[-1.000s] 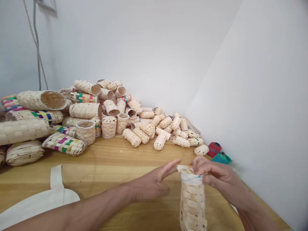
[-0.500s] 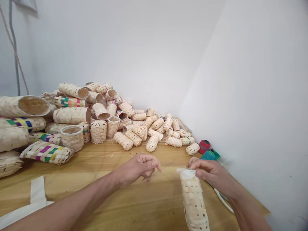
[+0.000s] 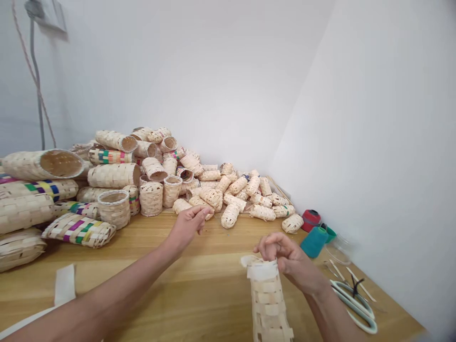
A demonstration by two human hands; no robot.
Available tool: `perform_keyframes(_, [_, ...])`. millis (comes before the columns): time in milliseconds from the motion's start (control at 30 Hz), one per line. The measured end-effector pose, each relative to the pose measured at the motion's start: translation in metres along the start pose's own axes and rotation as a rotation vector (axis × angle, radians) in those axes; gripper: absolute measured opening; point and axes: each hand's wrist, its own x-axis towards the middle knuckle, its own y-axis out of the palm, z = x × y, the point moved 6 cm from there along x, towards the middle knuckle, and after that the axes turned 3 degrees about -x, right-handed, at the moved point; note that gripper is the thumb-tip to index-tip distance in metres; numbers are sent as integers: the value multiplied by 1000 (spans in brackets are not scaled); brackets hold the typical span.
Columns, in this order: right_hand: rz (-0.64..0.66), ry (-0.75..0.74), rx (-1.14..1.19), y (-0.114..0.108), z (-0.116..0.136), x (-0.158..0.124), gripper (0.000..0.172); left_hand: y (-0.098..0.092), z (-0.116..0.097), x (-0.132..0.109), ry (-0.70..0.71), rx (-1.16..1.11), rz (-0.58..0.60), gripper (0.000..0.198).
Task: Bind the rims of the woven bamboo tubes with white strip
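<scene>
My right hand (image 3: 285, 256) grips the top rim of a small woven basket (image 3: 267, 304) that stands upright near the front of the wooden table (image 3: 199, 285). A white cloth band (image 3: 259, 268) runs round the basket's rim. My left hand (image 3: 188, 223) is raised away to the left and further back, fingers pinched together; what it pinches is too thin to make out. It hovers just in front of the heap of small woven baskets (image 3: 231, 194).
Larger woven tubes, some with coloured bands (image 3: 80, 229), are piled at the back left. Red (image 3: 310, 219) and teal thread spools (image 3: 313, 241), scissors (image 3: 352, 299) and thin sticks lie by the right wall. White fabric (image 3: 64, 289) lies at the front left.
My left hand went from open beside the basket's rim to a pinch, then drew away to the left and back. My right hand kept hold of the basket.
</scene>
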Motion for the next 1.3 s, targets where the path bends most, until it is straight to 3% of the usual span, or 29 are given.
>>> perform_keyframes(200, [-185, -27, 175, -12, -22, 2, 38, -8, 10, 4, 30, 177, -28, 40])
perform_keyframes(367, [-359, 13, 257, -23, -41, -7, 44, -23, 14, 10, 95, 406, -19, 19])
perform_keyframes(467, [-389, 39, 285, -26, -46, -6, 46, -25, 0, 6, 273, 680, -87, 19])
perform_keyframes(567, [-390, 32, 310, -27, -47, -2, 36, -2, -24, -12, 588, 944, -94, 23])
perform_keyframes(633, [-389, 10, 321, -26, -47, -1, 28, 20, -35, -29, 742, 941, 28, 19])
perform_keyframes(733, [-381, 15, 337, -23, -48, 0, 24, 48, -41, -49, 843, 905, 206, 12])
perform_keyframes(933, [-358, 127, 357, -11, -59, -2, 31, 65, -37, -64, 800, 875, 258, 9])
perform_keyframes(1300, [-339, 168, 355, 0, -65, -1, 31, 66, -31, -65, 724, 902, 162, 10])
